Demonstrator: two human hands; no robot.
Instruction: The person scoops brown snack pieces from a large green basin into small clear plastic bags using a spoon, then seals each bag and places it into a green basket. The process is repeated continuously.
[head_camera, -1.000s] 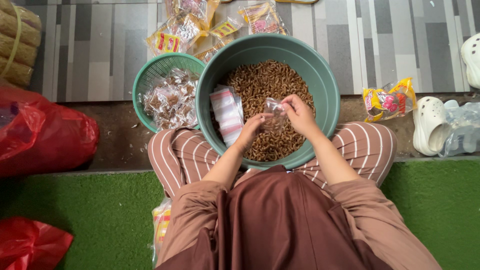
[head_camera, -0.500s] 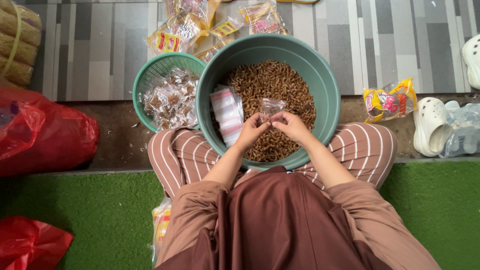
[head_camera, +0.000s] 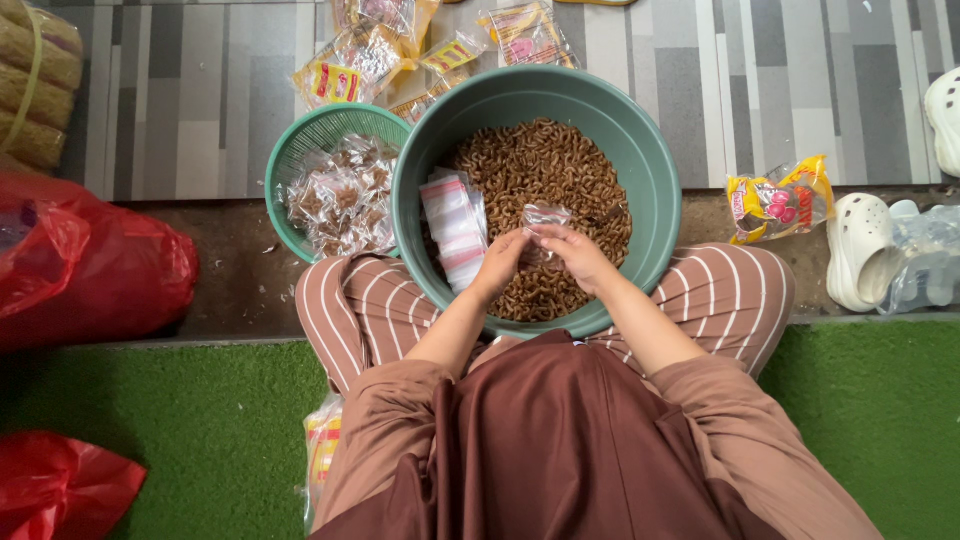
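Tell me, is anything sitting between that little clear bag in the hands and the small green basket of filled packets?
Only the rim of the large green basin. The small clear bag is held by both the left hand and right hand inside it; the green basket touches the basin's left side.

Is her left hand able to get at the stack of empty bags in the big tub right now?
Probably yes: the left hand sits beside the stack of empty bags with nothing between them, though it is gripping the small clear bag.

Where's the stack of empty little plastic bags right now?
In the head view, the stack of empty bags leans inside the big green basin, on its left side beside the brown snacks, just left of the left hand.
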